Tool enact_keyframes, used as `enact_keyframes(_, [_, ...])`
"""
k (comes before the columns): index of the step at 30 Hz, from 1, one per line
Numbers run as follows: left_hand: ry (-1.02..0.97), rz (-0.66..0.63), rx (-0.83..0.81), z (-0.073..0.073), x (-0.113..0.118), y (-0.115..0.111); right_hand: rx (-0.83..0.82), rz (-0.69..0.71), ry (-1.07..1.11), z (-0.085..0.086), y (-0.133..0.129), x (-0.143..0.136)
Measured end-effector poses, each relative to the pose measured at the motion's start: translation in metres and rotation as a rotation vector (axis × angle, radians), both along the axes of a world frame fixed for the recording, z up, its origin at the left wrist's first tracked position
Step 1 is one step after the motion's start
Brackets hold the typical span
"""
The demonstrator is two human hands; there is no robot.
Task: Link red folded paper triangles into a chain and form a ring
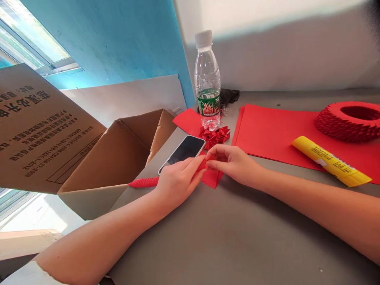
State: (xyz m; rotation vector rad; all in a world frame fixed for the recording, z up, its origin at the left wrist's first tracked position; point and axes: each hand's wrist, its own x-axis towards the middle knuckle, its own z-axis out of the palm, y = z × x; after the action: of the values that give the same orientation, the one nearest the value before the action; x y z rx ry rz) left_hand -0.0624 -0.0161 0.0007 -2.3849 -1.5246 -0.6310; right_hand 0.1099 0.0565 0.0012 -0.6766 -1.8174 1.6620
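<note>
Left grip (177, 180) and right grip (239, 164) pinch closed on one red piece (202, 164), I judge half-folded; folded pieces (214, 137) lie by the bottle (208, 79), unfolded sheets (273, 128) and an assembled ring (329, 124) to its right.

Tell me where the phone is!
In the head view, the phone lies just left of centre on the grey table, partly hidden by the left hand, beside the folded red pieces.

Ridged matt paper strip (144, 182), glossy plastic bottle (208, 73), smooth tabletop (208, 237), matt cardboard box (101, 160)
</note>
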Motion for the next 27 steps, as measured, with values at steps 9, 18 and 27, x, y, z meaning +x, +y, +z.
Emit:
enact_keyframes(9, [0.070,0.062,0.019,0.004,-0.002,0.004,-0.140,-0.032,-0.091,0.006,0.009,0.005])
enact_keyframes(18, [0.135,0.076,0.023,0.011,0.001,0.004,-0.058,-0.107,-0.162,0.014,0.003,0.005])
enact_keyframes(27, [0.151,-0.015,0.165,0.018,-0.002,0.022,-0.087,-0.169,-0.150,0.026,-0.004,0.002])
